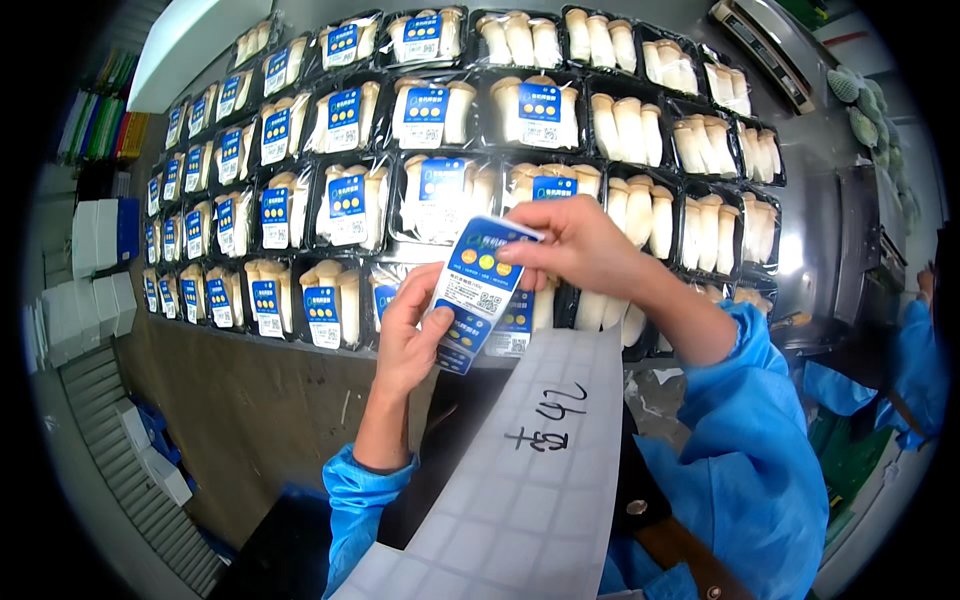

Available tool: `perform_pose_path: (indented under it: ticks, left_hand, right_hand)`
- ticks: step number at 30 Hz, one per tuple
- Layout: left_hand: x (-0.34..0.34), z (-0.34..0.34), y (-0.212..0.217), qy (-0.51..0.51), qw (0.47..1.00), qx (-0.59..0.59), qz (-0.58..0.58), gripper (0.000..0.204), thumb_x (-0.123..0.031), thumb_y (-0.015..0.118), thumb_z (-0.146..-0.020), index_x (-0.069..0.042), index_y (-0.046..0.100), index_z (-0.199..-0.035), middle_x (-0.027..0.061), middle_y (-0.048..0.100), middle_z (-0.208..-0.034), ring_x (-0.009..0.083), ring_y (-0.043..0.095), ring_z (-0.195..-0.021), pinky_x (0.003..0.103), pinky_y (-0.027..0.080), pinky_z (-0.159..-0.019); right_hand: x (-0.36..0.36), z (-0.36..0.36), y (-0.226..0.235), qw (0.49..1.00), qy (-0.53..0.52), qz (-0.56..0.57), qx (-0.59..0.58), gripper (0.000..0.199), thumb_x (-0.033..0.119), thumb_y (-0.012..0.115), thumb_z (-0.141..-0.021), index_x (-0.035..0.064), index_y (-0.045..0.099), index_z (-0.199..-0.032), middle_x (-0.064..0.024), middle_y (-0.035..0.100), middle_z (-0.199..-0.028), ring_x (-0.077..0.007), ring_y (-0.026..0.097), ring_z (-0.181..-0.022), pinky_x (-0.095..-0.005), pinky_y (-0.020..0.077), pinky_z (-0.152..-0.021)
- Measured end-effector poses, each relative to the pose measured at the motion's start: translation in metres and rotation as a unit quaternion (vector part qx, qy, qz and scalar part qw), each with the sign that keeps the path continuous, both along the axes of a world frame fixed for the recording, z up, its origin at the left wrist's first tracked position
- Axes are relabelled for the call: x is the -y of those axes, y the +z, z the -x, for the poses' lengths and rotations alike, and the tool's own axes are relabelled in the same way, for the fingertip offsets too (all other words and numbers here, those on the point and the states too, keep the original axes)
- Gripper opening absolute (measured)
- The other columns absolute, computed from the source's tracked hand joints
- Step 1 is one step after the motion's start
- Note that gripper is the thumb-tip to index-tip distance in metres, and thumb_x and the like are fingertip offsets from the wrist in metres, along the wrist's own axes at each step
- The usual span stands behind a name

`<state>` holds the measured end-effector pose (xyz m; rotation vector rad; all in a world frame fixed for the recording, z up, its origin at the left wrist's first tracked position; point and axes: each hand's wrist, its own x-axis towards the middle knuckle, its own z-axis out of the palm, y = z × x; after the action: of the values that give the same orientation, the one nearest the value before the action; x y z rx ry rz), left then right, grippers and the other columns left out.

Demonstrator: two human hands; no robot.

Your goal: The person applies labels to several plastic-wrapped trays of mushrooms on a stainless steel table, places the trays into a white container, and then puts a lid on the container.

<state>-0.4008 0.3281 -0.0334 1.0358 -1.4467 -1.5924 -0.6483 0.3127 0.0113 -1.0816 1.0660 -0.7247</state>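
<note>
Clasping the label strip [472,300] by its left edge is the left hand [406,340]; the right hand [575,240] pinches its upper right; mushroom trays [435,110] lie beyond it.

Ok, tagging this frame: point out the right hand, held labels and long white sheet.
Right hand [577,238], head view: back of the hand.
Held labels [472,289], head view: white middle part.
Long white sheet [530,478], head view: below the handwriting.

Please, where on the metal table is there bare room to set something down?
The metal table is bare right of the rightmost mushroom packs, with a metal device beyond. Crowded: the pack rows behind the left hand and right hand holding labels.
</note>
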Motion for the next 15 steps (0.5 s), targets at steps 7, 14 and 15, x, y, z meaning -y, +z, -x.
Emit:
perform_pose_path:
  ticks: [7,14,15]
  left_hand:
    - [0.017,0.033,0.01,0.093,0.988,0.015,-0.12,0.017,-0.013,0.069,-0.092,0.001,0.065,-0.083,-0.0002,0.068,-0.08,0.0013,0.054,-0.068,0.018,0.043,-0.061]
    - [0.008,0.02,0.011,0.065,0.981,0.108,-0.147,0.024,-0.006,0.073,-0.084,0.003,0.071,-0.106,0.0044,0.073,-0.095,0.0076,0.063,-0.082,0.024,0.05,-0.073]
    - [0.005,0.013,0.01,0.093,0.977,0.088,-0.172,0.025,-0.005,0.072,-0.084,0.003,0.071,-0.108,0.0046,0.073,-0.093,0.0075,0.063,-0.081,0.024,0.05,-0.073]
  right_hand:
    - [0.001,-0.005,-0.005,0.932,-0.015,0.266,-0.247,0.019,0.015,0.073,-0.086,0.004,0.071,-0.101,-0.008,0.071,-0.075,-0.0111,0.068,-0.059,-0.0238,0.0513,-0.053]
    - [0.14,0.085,-0.04,0.922,-0.112,0.217,-0.302,0.023,0.025,0.065,-0.093,0.0036,0.071,-0.099,-0.0054,0.069,-0.08,-0.0081,0.061,-0.061,-0.0235,0.0497,-0.056]
    - [0.169,0.101,-0.034,0.91,-0.115,0.195,-0.346,0.029,0.03,0.064,-0.094,0.0025,0.067,-0.103,-0.0068,0.068,-0.083,-0.0111,0.061,-0.068,-0.0262,0.0497,-0.062]
